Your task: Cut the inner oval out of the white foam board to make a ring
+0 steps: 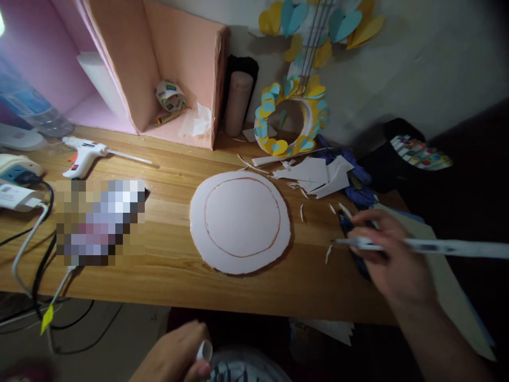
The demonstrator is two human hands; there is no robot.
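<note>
A white foam or card disc point(242, 217) with a rough-cut edge lies flat on the table, with a reddish-brown circle drawn inside its rim. At the right, my right hand point(397, 260) is closed around a slim white marker point(441, 248), its dark tip pointing left, apart from the disc. Beneath those fingers is a dark blue tool point(361, 268), partly covered; whether they touch it I cannot tell. Below the table's front edge, my left hand point(178, 353) grips a small white marker cap point(205, 351), open end showing.
White scraps point(314, 172) lie behind the disc, near a yellow-and-blue heart wreath point(267, 139). A glue gun point(85, 156), a blurred-out phone-like object point(105, 223) and cables occupy the left. A peach box point(186, 48) stands behind; paper sheets point(437, 270) are at right.
</note>
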